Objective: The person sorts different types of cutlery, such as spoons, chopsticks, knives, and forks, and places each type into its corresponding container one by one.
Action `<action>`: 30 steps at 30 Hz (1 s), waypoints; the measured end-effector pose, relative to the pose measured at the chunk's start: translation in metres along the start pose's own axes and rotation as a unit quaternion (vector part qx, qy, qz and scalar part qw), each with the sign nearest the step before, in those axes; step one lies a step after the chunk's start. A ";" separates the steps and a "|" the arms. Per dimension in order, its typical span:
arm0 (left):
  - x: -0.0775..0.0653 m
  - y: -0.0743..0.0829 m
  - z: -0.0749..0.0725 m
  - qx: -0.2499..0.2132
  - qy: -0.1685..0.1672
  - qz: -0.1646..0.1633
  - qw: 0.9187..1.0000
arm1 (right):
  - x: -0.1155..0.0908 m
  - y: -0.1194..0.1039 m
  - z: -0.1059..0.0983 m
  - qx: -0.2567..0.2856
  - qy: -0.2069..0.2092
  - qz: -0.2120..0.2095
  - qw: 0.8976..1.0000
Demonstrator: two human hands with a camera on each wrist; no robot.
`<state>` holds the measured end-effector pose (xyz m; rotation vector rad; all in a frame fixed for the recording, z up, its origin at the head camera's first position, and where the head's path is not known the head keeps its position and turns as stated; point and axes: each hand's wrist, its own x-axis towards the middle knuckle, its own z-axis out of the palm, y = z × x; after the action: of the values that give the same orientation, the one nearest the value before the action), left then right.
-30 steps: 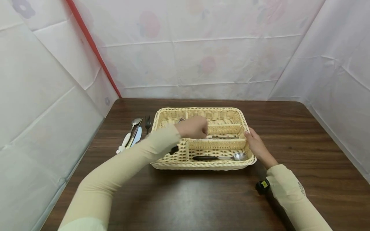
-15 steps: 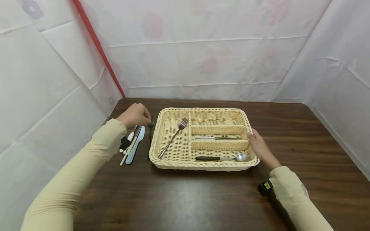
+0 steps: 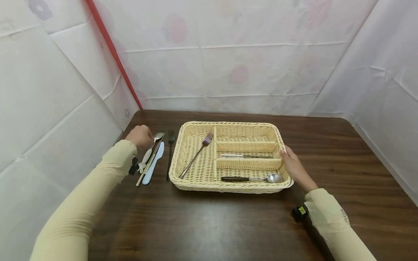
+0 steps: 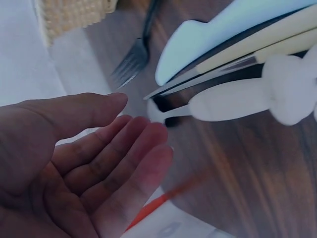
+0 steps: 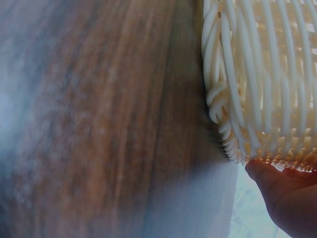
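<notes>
My left hand (image 3: 140, 136) is over the left part of the table, beside a spoon (image 3: 145, 158) with a white, animal-shaped handle end. In the left wrist view its thumb and loosely bent fingers (image 4: 148, 168) stand apart near the spoon's bowl, with nothing held. Alongside the spoon lie yellow-handled chopsticks (image 3: 147, 170), a light-blue knife (image 3: 155, 163) and a black fork (image 3: 170, 146). At the right end of a cream wicker basket (image 3: 228, 187), my right hand (image 3: 295, 167) grips the rim, thumb over it; the right wrist view shows the thumb on the weave, other fingers mostly hidden.
Dividers split the basket into compartments. A purplish fork (image 3: 197, 156) lies in the left one, a white-handled utensil (image 3: 232, 155) in a middle one, and a black-handled spoon (image 3: 236, 179) in the front one. White sheeting (image 3: 209, 65) borders the table's back and sides.
My left hand has moved from over the basket out to the left, first near the black fork, then to the white-handled spoon. The right hand stays on the basket rim.
</notes>
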<state>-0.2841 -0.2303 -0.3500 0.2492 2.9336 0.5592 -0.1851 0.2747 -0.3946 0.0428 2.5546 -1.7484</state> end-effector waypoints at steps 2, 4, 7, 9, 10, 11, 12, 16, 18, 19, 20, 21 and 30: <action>0.004 -0.005 0.006 -0.002 -0.004 -0.014 1.000 | 0.000 0.001 0.001 -0.003 0.001 0.001 1.000; 0.007 -0.008 0.010 0.000 -0.008 -0.027 1.000 | 0.000 0.001 0.001 -0.009 0.002 -0.001 1.000; 0.007 -0.009 0.014 0.010 -0.015 -0.043 0.999 | 0.000 0.001 0.002 -0.013 0.003 -0.002 1.000; 0.005 -0.008 0.014 0.018 -0.016 -0.052 0.998 | 0.001 0.001 0.002 -0.016 0.002 -0.003 1.000; 0.004 -0.007 0.014 0.020 -0.015 -0.054 0.998 | 0.001 0.001 0.003 -0.017 0.002 -0.004 1.000; 0.004 -0.008 0.015 0.023 -0.014 -0.057 0.998 | 0.001 0.001 0.003 -0.016 0.002 -0.003 1.000; 0.004 -0.008 0.016 0.024 -0.012 -0.058 0.998 | 0.001 0.000 0.003 -0.016 0.002 -0.003 1.000; 0.007 -0.012 0.020 0.036 0.008 -0.060 0.997 | 0.002 -0.002 0.004 -0.015 0.003 -0.004 1.000; 0.008 -0.013 0.022 0.044 0.017 -0.065 0.997 | 0.002 -0.002 0.004 -0.015 0.004 -0.005 1.000; 0.008 -0.013 0.023 0.048 0.021 -0.068 0.996 | 0.002 -0.002 0.004 -0.014 0.004 -0.006 1.000; 0.009 -0.013 0.024 0.051 0.024 -0.072 0.996 | 0.002 -0.003 0.004 -0.011 0.004 -0.005 1.000; 0.010 -0.014 0.025 0.054 0.029 -0.073 0.995 | 0.001 -0.003 0.004 -0.010 0.003 -0.005 1.000; 0.017 -0.012 0.035 0.061 0.048 -0.064 0.995 | -0.001 -0.003 0.001 -0.016 0.003 -0.003 1.000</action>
<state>-0.2961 -0.2258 -0.3883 0.0491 3.0535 0.3844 -0.1844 0.2727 -0.3925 0.0384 2.5894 -1.7123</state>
